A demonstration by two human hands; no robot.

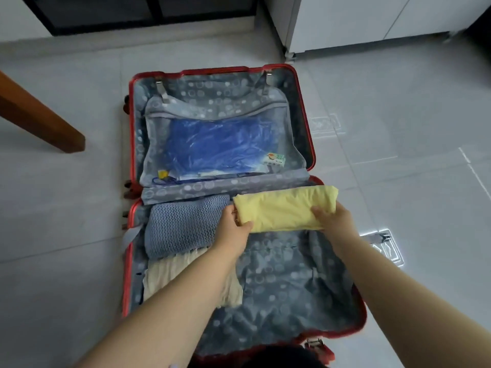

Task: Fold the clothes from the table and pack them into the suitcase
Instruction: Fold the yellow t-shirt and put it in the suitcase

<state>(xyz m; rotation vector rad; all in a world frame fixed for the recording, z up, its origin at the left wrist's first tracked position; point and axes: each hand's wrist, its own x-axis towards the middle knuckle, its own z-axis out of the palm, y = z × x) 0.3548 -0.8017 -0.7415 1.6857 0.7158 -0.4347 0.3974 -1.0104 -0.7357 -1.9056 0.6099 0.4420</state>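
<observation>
Your red suitcase (212,71) lies open flat on the pale tiled floor (411,128), and both your hands are on the folded yellow garment (284,208) in the near half, at its far right corner, close against the hinge. Your left hand (233,229) pinches the garment's left end, thumb on top and the fingers tucked out of sight beneath. Your right hand (334,221) grips the right part with its fingers curled over the near edge. Whether the bundle already rests on the grey circle-print lining or hangs just above it, you cannot tell from here.

Just left of it, touching your left hand's side, sits a folded blue knit garment (180,227) – and directly nearer you, against it, a cream crinkled garment (170,277), partly under your left forearm.

In the far half, a mesh pocket (159,144) holds a blue plastic bag (212,144). A wooden table leg (39,115) stands at left; a white cabinet (358,22) at far right.
</observation>
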